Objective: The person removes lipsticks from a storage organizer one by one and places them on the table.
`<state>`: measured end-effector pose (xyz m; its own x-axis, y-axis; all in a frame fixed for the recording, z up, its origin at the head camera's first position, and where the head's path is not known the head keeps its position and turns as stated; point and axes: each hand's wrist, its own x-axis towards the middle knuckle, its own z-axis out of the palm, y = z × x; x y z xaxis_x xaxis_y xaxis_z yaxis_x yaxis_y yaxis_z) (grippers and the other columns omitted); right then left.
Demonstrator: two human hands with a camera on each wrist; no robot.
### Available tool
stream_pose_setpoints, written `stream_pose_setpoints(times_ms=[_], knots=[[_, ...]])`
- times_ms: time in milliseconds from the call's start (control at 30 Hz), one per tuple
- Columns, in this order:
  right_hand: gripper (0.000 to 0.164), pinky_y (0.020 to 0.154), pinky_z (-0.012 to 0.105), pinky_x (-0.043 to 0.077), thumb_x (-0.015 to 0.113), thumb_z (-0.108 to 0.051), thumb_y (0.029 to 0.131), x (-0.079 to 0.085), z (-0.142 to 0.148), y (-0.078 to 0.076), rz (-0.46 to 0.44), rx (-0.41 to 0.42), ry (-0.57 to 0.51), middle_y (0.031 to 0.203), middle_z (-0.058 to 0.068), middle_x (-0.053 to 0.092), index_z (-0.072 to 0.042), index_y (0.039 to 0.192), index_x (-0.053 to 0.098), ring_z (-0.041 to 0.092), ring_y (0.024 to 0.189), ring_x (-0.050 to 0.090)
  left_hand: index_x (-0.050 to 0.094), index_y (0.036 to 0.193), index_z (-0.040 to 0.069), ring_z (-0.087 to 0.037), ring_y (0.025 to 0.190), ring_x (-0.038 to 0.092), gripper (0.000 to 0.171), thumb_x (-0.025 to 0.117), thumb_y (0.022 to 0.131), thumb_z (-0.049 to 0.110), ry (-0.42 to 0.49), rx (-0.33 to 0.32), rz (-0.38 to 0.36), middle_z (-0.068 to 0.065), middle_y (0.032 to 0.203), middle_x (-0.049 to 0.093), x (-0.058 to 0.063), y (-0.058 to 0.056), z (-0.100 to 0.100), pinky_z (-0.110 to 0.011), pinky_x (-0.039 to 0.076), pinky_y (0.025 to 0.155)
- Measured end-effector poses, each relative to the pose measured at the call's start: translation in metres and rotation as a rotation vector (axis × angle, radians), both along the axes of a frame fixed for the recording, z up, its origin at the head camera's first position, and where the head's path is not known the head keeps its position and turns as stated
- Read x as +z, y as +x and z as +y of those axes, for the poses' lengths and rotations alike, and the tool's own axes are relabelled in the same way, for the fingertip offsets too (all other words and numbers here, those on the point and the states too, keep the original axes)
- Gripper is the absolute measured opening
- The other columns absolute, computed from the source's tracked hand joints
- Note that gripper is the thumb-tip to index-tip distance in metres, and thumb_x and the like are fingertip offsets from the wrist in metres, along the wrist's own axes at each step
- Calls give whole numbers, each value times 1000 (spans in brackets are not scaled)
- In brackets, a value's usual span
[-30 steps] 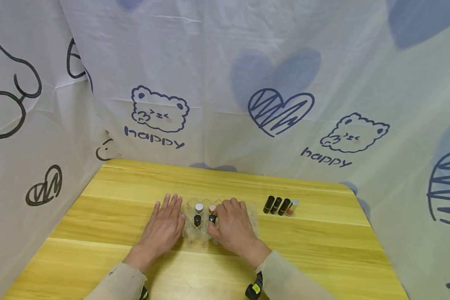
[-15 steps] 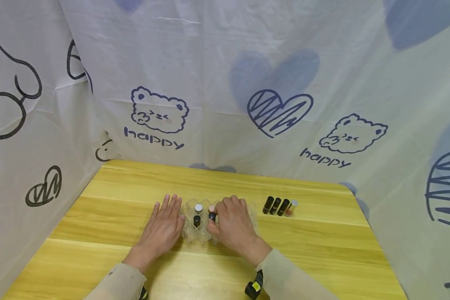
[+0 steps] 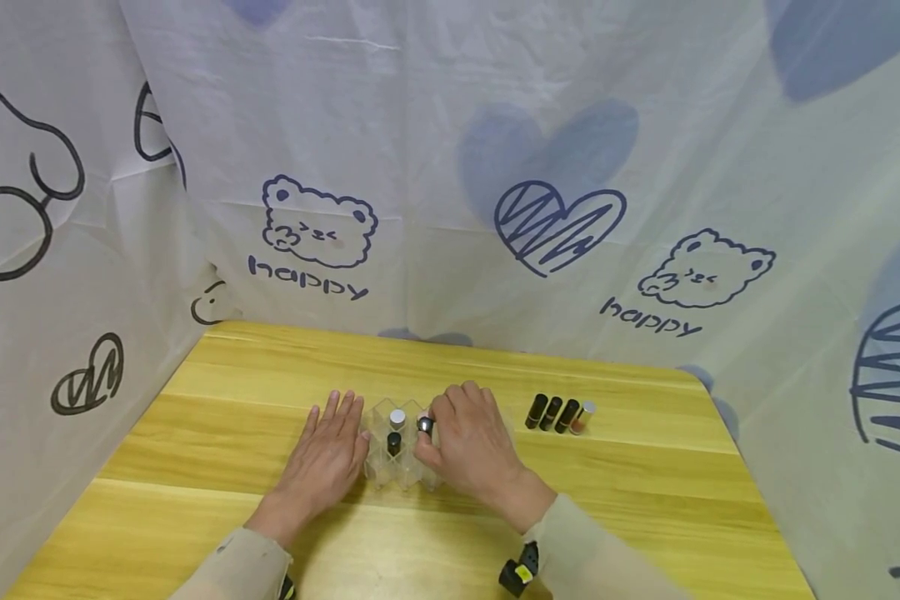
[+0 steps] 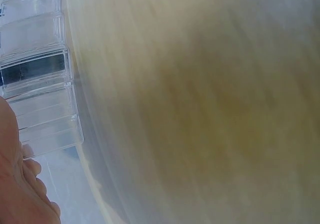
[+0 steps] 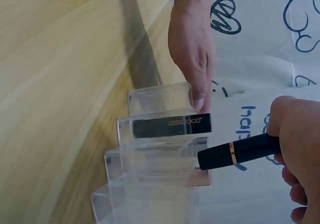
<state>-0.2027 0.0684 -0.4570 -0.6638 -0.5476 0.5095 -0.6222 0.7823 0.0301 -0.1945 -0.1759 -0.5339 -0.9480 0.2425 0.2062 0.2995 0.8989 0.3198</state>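
Observation:
My right hand pinches a black lipstick tube with a thin gold band, above a clear plastic organizer. The tube's lower end is level with the organizer's top edge in the right wrist view. At the organizer's left side, my left hand lies with straight fingers, its thumb against the wall. Standing in the organizer's cells are another black tube and a white-capped one. A pinkish top shows behind the held tube, partly hidden. My right hand covers the organizer's right part in the head view.
Right of the organizer, several black tubes lie in a row on the wooden table, with a silver-capped, orange-brown tube at the row's end. A printed white curtain hangs along the table's back and sides.
My right hand has raised the black lipstick tube out of its cell and shifted it slightly away from me. The left hand has stayed in place beside the organizer.

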Motion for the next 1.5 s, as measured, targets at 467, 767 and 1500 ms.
stream_pose_setpoints(times_ms=[467,767,1500], knots=[[19,68,32,30,67,-28,89,27,24,4,102,25,56,81,0,52,-14,84,57,21,76,42,31,163,-3,-41,161,19,60,37,115,32,7,1,-4,-22,171,29,0,0,1,-61,14,132],[19,69,34,29,66,-28,90,32,48,3,107,2,1,82,1,52,-12,85,57,23,77,41,30,164,-3,-40,161,19,60,36,116,33,5,6,-11,-22,171,29,-1,0,0,-61,14,132],[25,69,36,33,74,-28,87,28,135,-3,43,-196,-103,81,8,59,-4,87,65,28,77,46,30,164,-3,-40,161,20,60,36,115,33,12,7,-15,-22,171,29,0,1,2,-61,14,132]])
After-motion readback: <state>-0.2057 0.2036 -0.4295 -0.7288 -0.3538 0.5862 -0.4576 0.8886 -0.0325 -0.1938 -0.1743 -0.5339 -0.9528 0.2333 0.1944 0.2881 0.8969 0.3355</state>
